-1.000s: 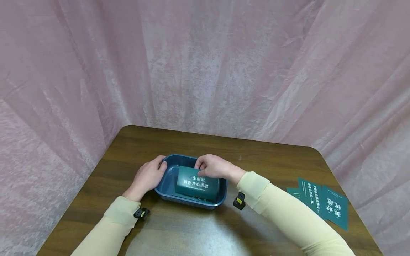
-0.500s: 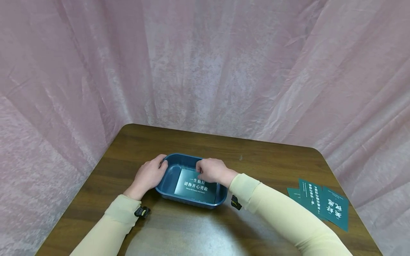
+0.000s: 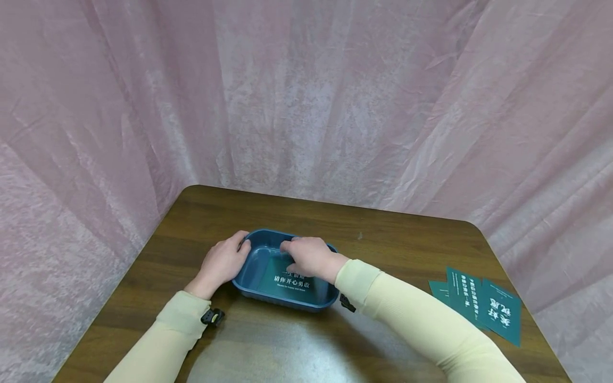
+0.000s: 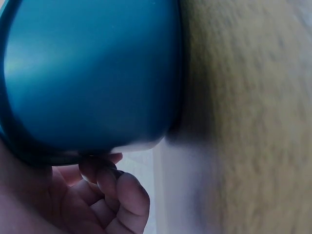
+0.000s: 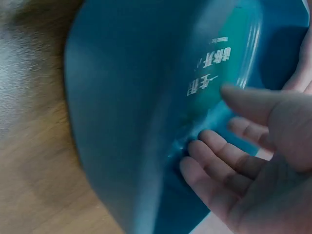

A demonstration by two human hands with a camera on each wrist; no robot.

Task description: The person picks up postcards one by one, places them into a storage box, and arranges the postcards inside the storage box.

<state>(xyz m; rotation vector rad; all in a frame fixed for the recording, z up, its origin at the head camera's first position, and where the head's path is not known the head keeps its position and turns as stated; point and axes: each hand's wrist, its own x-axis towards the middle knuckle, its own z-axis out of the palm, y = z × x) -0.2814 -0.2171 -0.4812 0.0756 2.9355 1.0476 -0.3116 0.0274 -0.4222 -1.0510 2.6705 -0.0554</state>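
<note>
A dark blue plastic basin [image 3: 249, 272] with rounded corners sits on the table. My left hand [image 3: 224, 263] grips its left end; in the left wrist view the curled fingers [image 4: 131, 195] lie outside the basin wall [image 4: 97, 73], with the rim between them and the rest of the hand. A green card [image 3: 287, 287] with white lettering lies flat on the basin floor, its upper part hidden by my right hand [image 3: 312, 258]. That hand is inside the basin's far right part, thumb apart from loosely bent fingers [image 5: 214, 161], with nothing between them.
Several similar green cards [image 3: 500, 311] overlap on the right side of the wooden table [image 3: 383, 234]. A pink curtain [image 3: 311, 106] hangs behind and around the table.
The card, earlier bent up in my right hand, has come down flat in the basin and been let go. My right hand has shifted slightly left; the left hand has stayed on the rim.
</note>
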